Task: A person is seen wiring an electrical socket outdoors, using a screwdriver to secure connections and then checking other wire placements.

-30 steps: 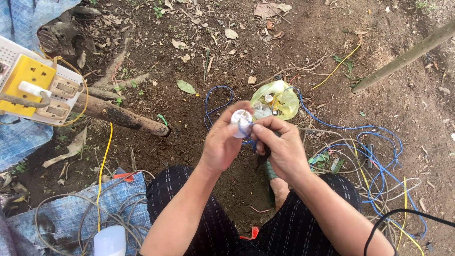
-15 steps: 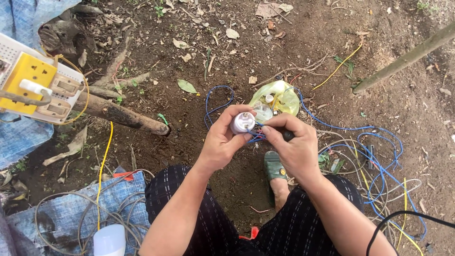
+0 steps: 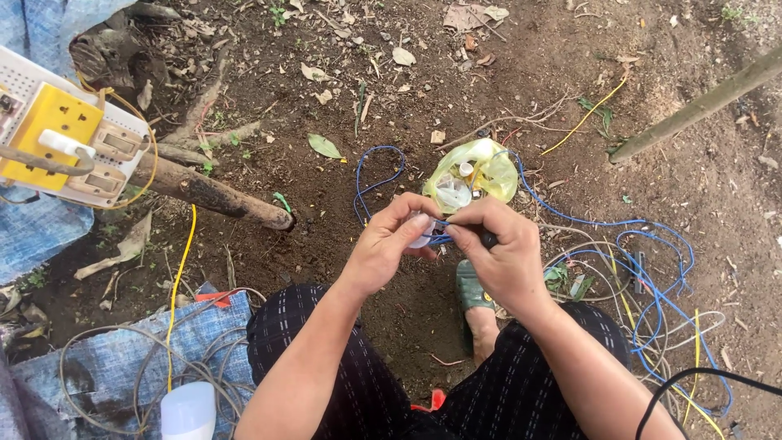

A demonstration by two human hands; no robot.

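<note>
My left hand (image 3: 389, 244) pinches a small round white fitting (image 3: 421, 234), mostly covered by its fingers. My right hand (image 3: 503, 257) is closed around a thin dark-handled tool (image 3: 488, 239) whose tip meets the fitting. A blue wire (image 3: 368, 184) loops up from between the hands over the dirt. Just beyond the hands lies a crumpled yellow-green plastic bag (image 3: 476, 173) with small pale parts inside. Both hands are held above my knees.
A yellow and white socket board (image 3: 61, 134) rests on a log (image 3: 213, 195) at the left. Blue cloth (image 3: 122, 358), grey cable and a white bulb (image 3: 189, 411) lie lower left. Tangled blue, yellow and white wires (image 3: 652, 277) spread right. A green sandal (image 3: 471, 292) sits below my hands.
The hands have closed together and dropped slightly. The white fitting, earlier showing face up between them, is now mostly hidden by my left fingers, with the right hand's tool against it.
</note>
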